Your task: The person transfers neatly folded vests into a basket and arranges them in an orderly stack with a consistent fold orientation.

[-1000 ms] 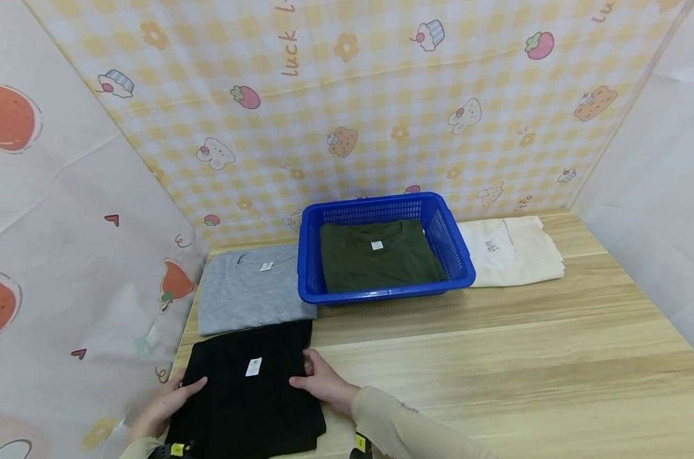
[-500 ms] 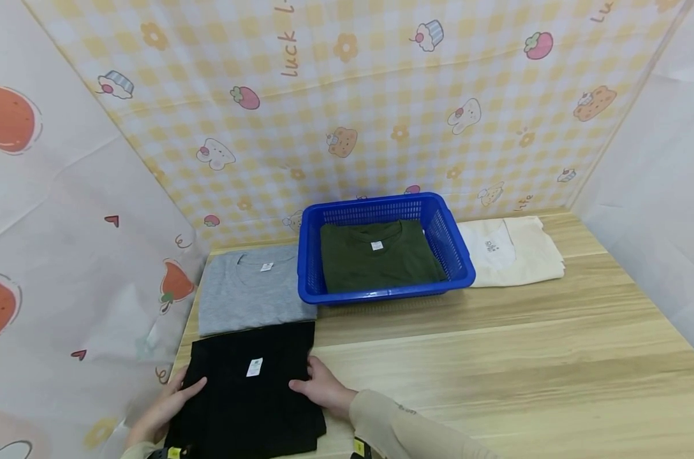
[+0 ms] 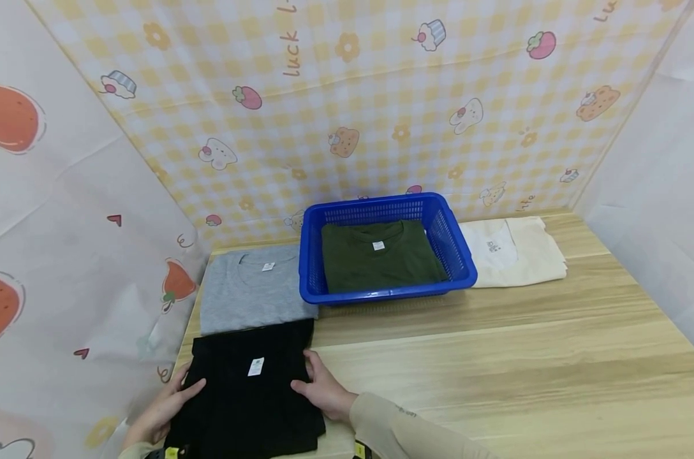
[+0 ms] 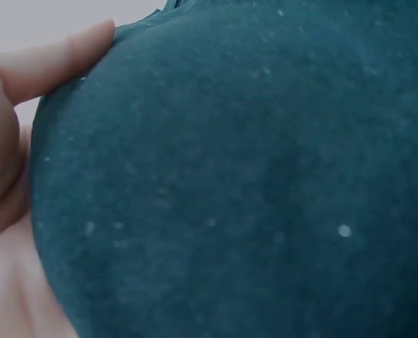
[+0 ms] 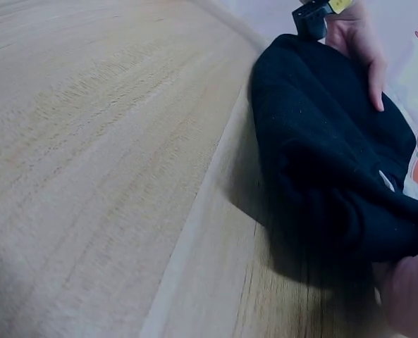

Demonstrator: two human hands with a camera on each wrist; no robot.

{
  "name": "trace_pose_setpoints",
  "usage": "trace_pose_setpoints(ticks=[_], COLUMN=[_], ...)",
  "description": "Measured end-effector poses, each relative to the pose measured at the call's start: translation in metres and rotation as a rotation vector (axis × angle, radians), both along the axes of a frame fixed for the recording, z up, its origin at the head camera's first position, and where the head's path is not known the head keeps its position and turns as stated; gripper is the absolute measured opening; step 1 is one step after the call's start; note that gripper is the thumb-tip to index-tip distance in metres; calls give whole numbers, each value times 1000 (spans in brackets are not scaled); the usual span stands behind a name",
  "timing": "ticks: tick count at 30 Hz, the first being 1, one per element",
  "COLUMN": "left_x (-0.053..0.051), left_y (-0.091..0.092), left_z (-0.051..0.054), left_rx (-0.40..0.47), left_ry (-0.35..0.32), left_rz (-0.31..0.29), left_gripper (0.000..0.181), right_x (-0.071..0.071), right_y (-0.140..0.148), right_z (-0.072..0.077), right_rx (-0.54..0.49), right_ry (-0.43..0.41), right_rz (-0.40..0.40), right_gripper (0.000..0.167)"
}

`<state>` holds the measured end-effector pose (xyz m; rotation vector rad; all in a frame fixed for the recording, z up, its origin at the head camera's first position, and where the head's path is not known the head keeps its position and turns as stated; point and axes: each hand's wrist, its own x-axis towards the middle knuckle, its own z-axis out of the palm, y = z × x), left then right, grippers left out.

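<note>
A folded black T-shirt (image 3: 238, 408) with a white neck label lies at the front left of the table in the head view. My left hand (image 3: 163, 406) grips its left side, thumb on top and the other fingers mostly hidden. On the opposite side my right hand (image 3: 325, 387) holds the edge, thumb over the cloth. Dark cloth (image 4: 230, 176) fills most of the left wrist view beside the left thumb. From the right wrist, the bulging side of the black shirt (image 5: 321, 141) shows with a shadow beneath it.
Behind the black shirt lies a folded grey T-shirt (image 3: 249, 299). A blue plastic basket (image 3: 381, 296) stands at the back middle, holding a folded dark green T-shirt (image 3: 376, 264). To its right is a folded cream T-shirt (image 3: 531, 248). Patterned cloth walls (image 3: 347, 95) border the wooden table (image 3: 496, 357).
Both hands keep their hold on the black T-shirt. The right hand and the shirt's far right corner shift only slightly, toward the front and then back.
</note>
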<state>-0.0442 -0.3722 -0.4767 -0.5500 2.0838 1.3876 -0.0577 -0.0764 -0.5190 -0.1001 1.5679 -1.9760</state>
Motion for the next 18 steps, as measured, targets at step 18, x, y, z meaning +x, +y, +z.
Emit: trace_pose_setpoints(ticks=[18], left_x=[-4], left_y=[-5], left_z=[3], left_rx=[-9], left_ry=[29], left_rz=[-36], left_gripper=[87], right_x=[3], right_y=[3], right_z=[1], right_rx=[-51], right_ry=[-5], right_rz=[-44], right_gripper=[56])
